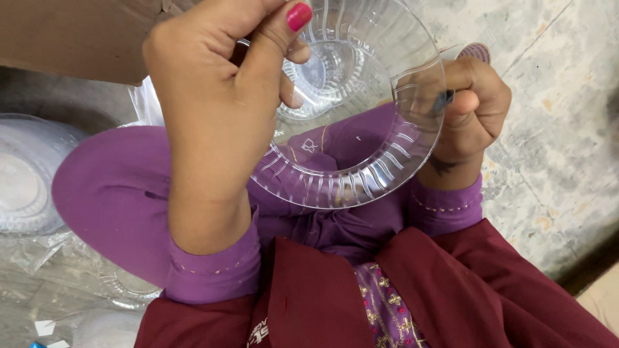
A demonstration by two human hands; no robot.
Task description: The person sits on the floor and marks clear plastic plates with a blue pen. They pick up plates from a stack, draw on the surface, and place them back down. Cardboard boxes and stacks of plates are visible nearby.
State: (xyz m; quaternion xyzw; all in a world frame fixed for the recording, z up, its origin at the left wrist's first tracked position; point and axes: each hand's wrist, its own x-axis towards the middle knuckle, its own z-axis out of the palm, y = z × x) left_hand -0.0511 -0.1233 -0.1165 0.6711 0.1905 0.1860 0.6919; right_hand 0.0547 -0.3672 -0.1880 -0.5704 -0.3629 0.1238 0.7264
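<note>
Pale, mottled stone flooring (554, 129) fills the right side of the view, and a brown cardboard flap (71, 38) hangs over the upper left corner. The person sits low, with purple-clad knees drawn up and a maroon garment (451, 290) over the lap.

Between the two hands, above the lap, is a clear plastic bowl (361, 174) with a ribbed, fluted rim — tilted so that its open mouth faces the camera and the purple cloth shows through its wall. The left hand (213, 96) grips the bowl's rim at the upper left: the thumb, with a pink-painted nail, presses on the rim's near face while the other fingers curl together behind it. The right hand (471, 109) lies behind the bowl's right edge, seen partly through the plastic; its fingers are folded into a loose fist with the thumb laid across them, and a small dark object (443, 100) sits pinched at the fingertips — what it is cannot be told.

On the floor at the left stands a stack of clear plastic bowls (26, 174), with crumpled transparent wrapping (58, 270) just below it.
</note>
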